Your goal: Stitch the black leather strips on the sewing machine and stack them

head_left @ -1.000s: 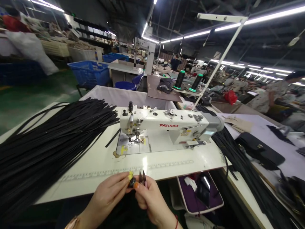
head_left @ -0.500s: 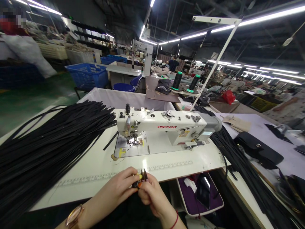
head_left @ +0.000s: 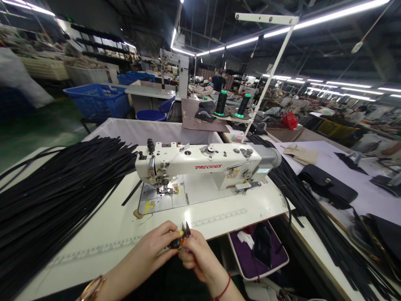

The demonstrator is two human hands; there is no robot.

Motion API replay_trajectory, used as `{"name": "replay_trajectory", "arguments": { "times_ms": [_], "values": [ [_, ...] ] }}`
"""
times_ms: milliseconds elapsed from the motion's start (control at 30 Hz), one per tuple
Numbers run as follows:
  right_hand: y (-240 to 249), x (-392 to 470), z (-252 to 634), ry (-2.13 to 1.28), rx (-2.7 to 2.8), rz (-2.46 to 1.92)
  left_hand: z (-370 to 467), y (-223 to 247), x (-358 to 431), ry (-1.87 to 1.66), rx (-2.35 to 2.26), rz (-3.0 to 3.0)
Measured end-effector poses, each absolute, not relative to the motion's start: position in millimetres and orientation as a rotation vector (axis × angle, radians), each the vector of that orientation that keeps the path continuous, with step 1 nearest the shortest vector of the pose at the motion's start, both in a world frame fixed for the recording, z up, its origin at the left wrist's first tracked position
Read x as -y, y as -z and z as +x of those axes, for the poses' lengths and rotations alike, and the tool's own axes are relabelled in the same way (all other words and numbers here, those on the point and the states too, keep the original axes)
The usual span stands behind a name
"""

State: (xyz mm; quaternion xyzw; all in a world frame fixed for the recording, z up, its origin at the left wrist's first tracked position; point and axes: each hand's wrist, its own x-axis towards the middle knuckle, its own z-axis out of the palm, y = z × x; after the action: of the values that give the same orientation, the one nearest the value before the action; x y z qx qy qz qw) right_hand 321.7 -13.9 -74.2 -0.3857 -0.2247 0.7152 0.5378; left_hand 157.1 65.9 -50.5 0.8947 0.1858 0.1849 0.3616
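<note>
Both my hands meet in front of the sewing machine, just off the table's near edge. My left hand (head_left: 158, 244) is closed, its fingertips pinching a small black piece (head_left: 176, 242) that is mostly hidden. My right hand (head_left: 200, 255) is closed around a pair of small thread snips (head_left: 186, 229), the dark pointed blades sticking up between the two hands. The fingers cover the handle. Beyond them stands the white sewing machine (head_left: 200, 161), with a short black strap (head_left: 131, 192) lying left of its needle plate.
A large bundle of black straps (head_left: 69, 179) covers the table's left side; more black straps (head_left: 313, 213) hang at the right. A ruler strip (head_left: 219, 218) runs along the front edge. An open purple-lined drawer (head_left: 244, 259) sits below. Black bags (head_left: 327, 184) lie on the right table.
The view has turned slightly to the right, so the machine and table sit farther left. My hands stay together, with the snips' blades still pointing up.
</note>
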Motion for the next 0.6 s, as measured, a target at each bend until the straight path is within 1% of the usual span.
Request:
{"name": "replay_trajectory", "arguments": {
  "times_ms": [167, 267, 333, 433, 500, 533, 600],
  "values": [
    [87, 10, 328, -1.443, 0.61, -1.163, 172, 70, -69, -0.637, -0.537, 2.247],
    [98, 1, 349, -0.987, 0.954, -1.485, 186, 101, -84, -0.793, -0.662, 2.115],
    [103, -5, 370, -0.683, 1.113, -1.613, 194, 126, -97, -0.85, -0.722, 2.131],
    [108, -11, 402, -0.479, 1.215, -1.656, 201, 150, -114, -0.843, -0.736, 2.445],
    [112, -11, 415, -0.393, 1.287, -1.66, 204, 142, -120, -0.834, -0.682, 2.653],
    [115, -10, 419, -0.353, 1.328, -1.659, 207, 129, -121, -0.842, -0.634, 2.727],
    [121, -9, 421, -0.263, 1.412, -1.671, 217, 83, -124, -0.898, -0.491, 2.82]
  ]
}}
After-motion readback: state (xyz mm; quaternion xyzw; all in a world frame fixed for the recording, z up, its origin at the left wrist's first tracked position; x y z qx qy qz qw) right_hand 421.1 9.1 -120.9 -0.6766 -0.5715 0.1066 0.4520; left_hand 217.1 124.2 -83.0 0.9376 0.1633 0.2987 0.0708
